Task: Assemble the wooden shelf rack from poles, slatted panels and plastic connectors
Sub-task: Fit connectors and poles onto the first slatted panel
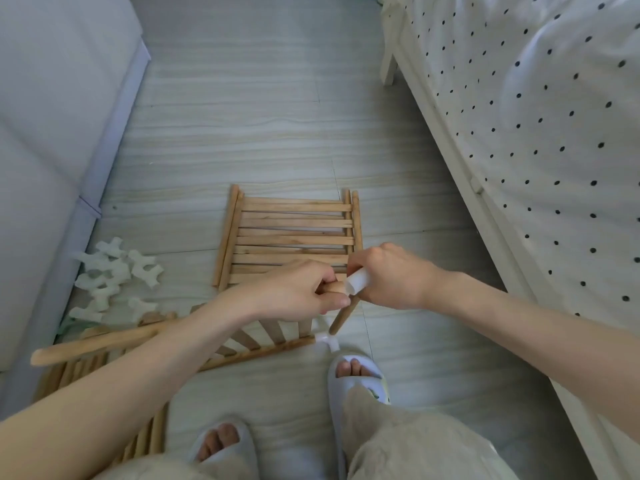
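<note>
Both hands: left hand (304, 289) gripping pole (341, 315), right hand (388, 275) clutching connector (356, 282), above open floor (263, 133).

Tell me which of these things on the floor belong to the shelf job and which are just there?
Job: pole and white connector, gripped by left hand and right hand; slatted panel; spare connectors; loose poles.

Just there: bed, sofa, slippers.
</note>
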A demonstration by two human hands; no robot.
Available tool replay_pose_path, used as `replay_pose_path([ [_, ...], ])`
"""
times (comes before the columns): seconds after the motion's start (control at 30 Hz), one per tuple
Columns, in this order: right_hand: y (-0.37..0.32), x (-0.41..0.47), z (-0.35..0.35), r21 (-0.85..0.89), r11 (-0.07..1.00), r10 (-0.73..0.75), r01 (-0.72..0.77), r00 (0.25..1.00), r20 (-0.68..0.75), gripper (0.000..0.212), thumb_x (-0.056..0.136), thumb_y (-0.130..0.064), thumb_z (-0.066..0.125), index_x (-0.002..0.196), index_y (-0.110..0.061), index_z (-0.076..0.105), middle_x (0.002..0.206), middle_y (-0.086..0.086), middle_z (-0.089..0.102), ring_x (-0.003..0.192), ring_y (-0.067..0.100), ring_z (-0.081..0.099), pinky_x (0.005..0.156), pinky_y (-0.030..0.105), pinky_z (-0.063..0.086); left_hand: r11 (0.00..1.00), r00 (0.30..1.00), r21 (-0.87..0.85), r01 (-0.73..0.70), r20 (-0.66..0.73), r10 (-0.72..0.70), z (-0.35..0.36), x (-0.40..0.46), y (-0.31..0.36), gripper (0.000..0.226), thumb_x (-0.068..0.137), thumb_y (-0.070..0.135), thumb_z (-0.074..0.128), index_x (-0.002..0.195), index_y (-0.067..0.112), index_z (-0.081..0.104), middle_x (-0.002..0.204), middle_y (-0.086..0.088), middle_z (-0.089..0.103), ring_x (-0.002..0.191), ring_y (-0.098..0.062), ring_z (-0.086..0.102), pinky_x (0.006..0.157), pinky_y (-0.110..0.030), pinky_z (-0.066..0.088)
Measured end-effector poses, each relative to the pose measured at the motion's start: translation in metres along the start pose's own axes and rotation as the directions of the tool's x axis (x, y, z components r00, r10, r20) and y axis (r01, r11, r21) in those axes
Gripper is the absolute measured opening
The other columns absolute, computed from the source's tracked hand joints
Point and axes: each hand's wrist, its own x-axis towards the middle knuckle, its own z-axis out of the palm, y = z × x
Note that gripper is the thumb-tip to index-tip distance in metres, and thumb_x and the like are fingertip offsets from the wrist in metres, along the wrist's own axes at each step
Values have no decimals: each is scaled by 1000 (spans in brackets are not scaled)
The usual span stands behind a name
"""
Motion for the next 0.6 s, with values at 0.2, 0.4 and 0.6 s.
replay_pose_path([
  [0.2,-10,-7,21,113,990,101,-80,975,-199,26,81,-13,50,107,-15,48,72,1,43,75,31,49,61,29,33,996,970,-7,85,-228,-84,12,-11,-2,57,75,72,44,74,17,57,58,10,47,55,-7,43,50,-26,30],
  [0.4,-16,-5,28,239,971,67,-21,981,-185,25,83,-13,52,105,-20,43,84,4,58,77,24,51,64,30,39,985,970,-146,94,-209,-123,14,-19,-2,46,83,63,47,74,19,61,69,2,67,73,-12,66,61,-36,52],
  [0.6,-6,-10,14,812,510,93,-284,957,276,34,70,-43,51,99,-28,61,105,-8,58,101,6,53,75,21,42,897,970,-383,220,-13,-243,8,-25,-10,41,76,64,57,70,24,62,61,15,64,79,-12,64,69,-27,43],
])
